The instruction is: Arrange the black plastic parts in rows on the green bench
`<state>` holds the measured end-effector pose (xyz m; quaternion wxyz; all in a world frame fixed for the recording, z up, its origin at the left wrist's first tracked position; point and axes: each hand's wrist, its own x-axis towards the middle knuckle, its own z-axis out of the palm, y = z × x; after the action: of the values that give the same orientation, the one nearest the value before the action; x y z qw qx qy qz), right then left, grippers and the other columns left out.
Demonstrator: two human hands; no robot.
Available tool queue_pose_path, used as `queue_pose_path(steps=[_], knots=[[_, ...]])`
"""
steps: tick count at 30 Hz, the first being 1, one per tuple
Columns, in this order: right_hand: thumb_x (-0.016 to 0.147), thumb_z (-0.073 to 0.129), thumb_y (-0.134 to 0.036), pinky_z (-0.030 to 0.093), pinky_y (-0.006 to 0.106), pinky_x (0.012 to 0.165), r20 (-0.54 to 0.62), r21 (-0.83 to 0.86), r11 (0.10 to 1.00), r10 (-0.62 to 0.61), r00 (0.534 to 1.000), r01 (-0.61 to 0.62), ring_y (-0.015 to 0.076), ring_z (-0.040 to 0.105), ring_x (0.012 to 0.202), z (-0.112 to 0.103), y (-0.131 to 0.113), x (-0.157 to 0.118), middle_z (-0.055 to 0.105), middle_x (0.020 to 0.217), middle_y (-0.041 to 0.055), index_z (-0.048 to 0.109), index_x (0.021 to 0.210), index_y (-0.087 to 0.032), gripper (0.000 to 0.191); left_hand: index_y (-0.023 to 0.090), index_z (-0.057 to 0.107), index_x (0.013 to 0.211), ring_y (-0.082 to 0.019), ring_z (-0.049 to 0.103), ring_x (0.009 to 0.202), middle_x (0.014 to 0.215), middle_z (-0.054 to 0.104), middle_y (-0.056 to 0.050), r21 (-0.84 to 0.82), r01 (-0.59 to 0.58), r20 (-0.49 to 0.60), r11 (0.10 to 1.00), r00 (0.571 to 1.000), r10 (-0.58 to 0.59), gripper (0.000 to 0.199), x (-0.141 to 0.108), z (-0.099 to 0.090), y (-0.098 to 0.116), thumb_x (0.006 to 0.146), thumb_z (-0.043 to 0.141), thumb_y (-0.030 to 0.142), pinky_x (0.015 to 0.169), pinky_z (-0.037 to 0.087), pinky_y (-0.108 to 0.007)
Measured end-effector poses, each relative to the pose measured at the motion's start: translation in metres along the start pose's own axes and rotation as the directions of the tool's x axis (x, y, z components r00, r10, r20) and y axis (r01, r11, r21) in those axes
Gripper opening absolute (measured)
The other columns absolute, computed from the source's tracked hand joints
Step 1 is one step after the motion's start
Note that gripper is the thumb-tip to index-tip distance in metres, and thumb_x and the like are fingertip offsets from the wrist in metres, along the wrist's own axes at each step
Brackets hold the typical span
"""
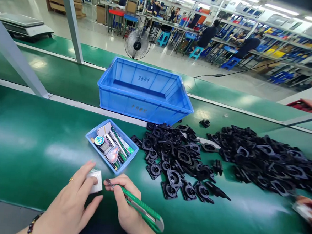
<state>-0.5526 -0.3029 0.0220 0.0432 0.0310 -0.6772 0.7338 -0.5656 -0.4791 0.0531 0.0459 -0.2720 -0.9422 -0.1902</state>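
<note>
My left hand [71, 198] has its fingers curled over a small white block [96, 181], perhaps folded cloth or tissue; its thumb is held apart. In my right hand [128, 207] lies a green utility knife [144, 208], its thick end pointing down to the right. Thumb and fingertips pinch near its narrow end, where a small dark tip [109, 181] shows; whether that is the blade I cannot tell. Just beyond both hands sits a small blue tray [128, 160] of pens, tools and stickers. A pile of black plastic parts [184, 156] spreads to the right.
A large blue crate [143, 103] stands behind the tray on the green table [36, 151]. More black parts [270, 157] are heaped farther right. Another person's hand [309, 209] holds something white at the right edge. Behind are a fan [137, 44] and metal posts [71, 22].
</note>
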Motion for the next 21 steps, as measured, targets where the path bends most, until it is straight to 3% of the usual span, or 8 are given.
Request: queue_pose_path(steps=[6,13,21], knots=[[0.083,0.05,-0.016,0.05,0.027,0.073,0.083,-0.086,0.996,0.005,0.997,0.002,0.0148,0.062,0.079,0.004,-0.006,0.001,0.064,0.086,0.0035,0.06,0.088,-0.019,0.012,0.021,0.042,0.081,-0.024,0.054,0.108,0.126,0.046,-0.013,-0.101,0.067,0.083,0.993,0.995,-0.059,0.009,-0.003,-0.004,-0.004,0.087,0.044,0.027,0.074,0.055,-0.034],[0.08,0.051,-0.011,0.051,0.026,0.076,0.081,-0.109,0.988,-0.1,0.992,0.109,0.0141,0.063,0.082,0.008,-0.01,0.0,0.066,0.088,0.0035,0.059,0.084,-0.018,0.012,0.021,0.041,0.079,-0.02,0.044,0.119,0.126,0.044,-0.009,-0.24,0.095,0.125,0.966,0.99,-0.066,0.01,-0.005,0.001,-0.006,0.088,0.042,0.023,0.091,0.047,-0.031],[0.078,0.052,-0.006,0.049,0.029,0.081,0.11,-0.162,0.958,-0.223,0.969,0.238,0.0158,0.062,0.089,0.008,-0.004,-0.003,0.065,0.088,0.0047,0.058,0.085,-0.018,0.016,0.02,0.04,0.074,-0.019,0.042,0.119,0.122,0.045,-0.009,-0.314,0.11,0.114,0.943,0.99,-0.078,0.014,-0.006,0.008,-0.005,0.088,0.043,0.02,0.092,0.044,-0.03]])
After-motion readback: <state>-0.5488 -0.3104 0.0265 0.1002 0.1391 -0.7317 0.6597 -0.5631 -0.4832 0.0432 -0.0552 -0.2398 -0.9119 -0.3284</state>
